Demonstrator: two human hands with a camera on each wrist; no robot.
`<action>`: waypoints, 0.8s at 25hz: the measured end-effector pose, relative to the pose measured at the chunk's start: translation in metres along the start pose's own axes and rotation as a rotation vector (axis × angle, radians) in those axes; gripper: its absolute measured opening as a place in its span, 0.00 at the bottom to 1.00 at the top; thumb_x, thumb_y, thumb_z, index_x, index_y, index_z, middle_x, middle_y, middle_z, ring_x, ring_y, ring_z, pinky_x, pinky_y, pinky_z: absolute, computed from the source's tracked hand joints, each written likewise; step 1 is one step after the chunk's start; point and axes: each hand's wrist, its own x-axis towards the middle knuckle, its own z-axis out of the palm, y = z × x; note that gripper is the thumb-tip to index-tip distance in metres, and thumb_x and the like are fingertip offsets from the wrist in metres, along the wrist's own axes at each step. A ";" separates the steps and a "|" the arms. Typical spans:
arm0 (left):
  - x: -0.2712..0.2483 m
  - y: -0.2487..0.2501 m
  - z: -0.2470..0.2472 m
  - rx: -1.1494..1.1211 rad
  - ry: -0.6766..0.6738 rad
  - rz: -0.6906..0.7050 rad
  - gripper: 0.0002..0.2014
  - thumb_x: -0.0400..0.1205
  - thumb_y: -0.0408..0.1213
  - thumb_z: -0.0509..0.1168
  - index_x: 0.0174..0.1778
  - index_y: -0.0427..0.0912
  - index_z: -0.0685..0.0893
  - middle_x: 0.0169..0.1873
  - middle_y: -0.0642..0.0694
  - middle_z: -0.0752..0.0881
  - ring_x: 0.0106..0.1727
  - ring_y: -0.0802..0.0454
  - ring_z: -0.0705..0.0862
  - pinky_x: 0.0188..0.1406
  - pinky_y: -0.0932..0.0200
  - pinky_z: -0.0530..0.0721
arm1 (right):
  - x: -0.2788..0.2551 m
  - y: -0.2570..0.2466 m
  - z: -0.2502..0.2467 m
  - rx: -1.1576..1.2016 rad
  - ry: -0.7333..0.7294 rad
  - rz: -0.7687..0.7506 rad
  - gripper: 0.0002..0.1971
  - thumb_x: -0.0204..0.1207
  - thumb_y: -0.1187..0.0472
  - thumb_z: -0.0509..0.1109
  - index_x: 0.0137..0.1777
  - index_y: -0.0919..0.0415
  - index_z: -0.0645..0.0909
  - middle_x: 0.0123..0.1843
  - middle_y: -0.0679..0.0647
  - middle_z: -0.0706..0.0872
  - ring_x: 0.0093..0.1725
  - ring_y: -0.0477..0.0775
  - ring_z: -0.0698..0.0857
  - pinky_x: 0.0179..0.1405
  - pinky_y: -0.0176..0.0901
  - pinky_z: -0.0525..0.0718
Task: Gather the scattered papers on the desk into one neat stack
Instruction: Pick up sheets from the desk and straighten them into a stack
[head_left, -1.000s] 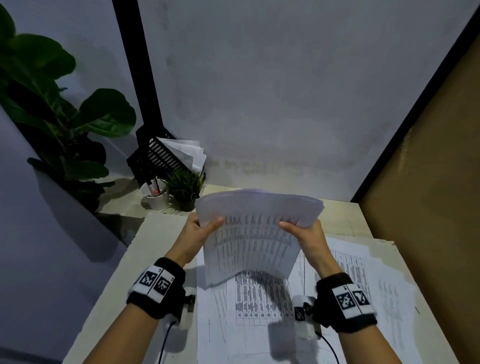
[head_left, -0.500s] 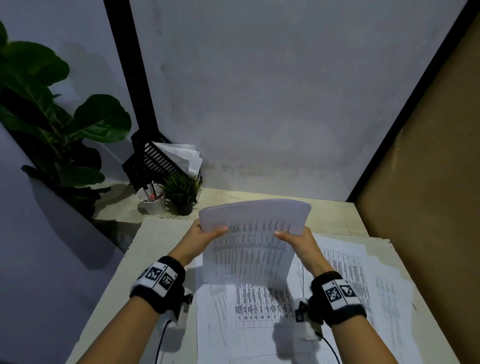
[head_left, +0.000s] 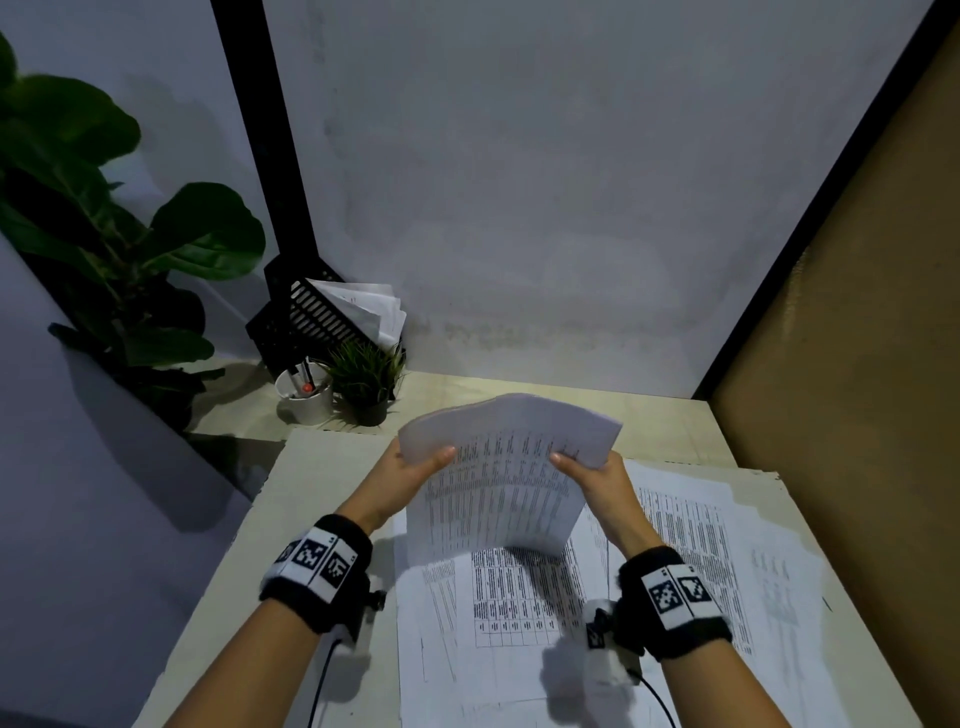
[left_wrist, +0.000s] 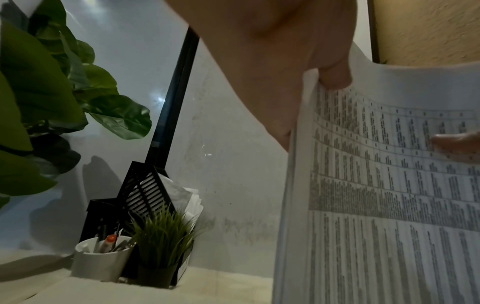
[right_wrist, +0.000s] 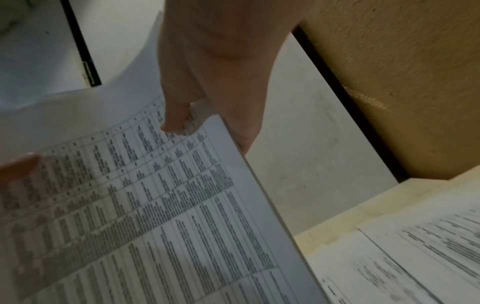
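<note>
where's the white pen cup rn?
Head view: the white pen cup stands at the desk's far left corner, just left of the small potted grass plant and in front of the black file holder.

The pale, flat desk (head_left: 322, 483) has white printed papers (head_left: 524, 597) lying under the hands. A white cup (head_left: 306, 400) and small green plant (head_left: 366, 374) stand beyond the left hand.

Left hand gripping a bundle of papers

The left hand (left_wrist: 275, 61) pinches the printed papers (left_wrist: 384, 195) at their left edge; behind stand a white cup (left_wrist: 101, 261) of pens, a small grass plant (left_wrist: 162, 236) and a black file rack (left_wrist: 140, 195).
</note>
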 end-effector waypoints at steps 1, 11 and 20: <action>0.000 0.001 -0.001 -0.005 0.021 0.010 0.44 0.46 0.71 0.73 0.57 0.54 0.79 0.47 0.51 0.88 0.49 0.58 0.88 0.56 0.49 0.85 | 0.000 -0.001 0.000 -0.004 0.004 -0.008 0.09 0.71 0.70 0.71 0.42 0.53 0.82 0.41 0.49 0.88 0.40 0.47 0.87 0.39 0.37 0.83; 0.002 -0.003 0.001 -0.034 0.022 0.010 0.40 0.44 0.66 0.78 0.50 0.49 0.83 0.44 0.45 0.88 0.51 0.45 0.86 0.55 0.45 0.85 | -0.001 -0.001 0.007 -0.048 -0.091 0.031 0.12 0.69 0.67 0.74 0.48 0.52 0.81 0.48 0.54 0.87 0.52 0.57 0.86 0.56 0.53 0.84; -0.005 -0.011 0.004 -0.003 0.085 -0.058 0.19 0.64 0.54 0.75 0.48 0.55 0.81 0.44 0.51 0.87 0.51 0.51 0.86 0.57 0.48 0.85 | -0.006 0.005 0.000 -0.104 -0.079 0.119 0.11 0.71 0.66 0.72 0.48 0.49 0.81 0.50 0.52 0.87 0.54 0.55 0.86 0.60 0.54 0.83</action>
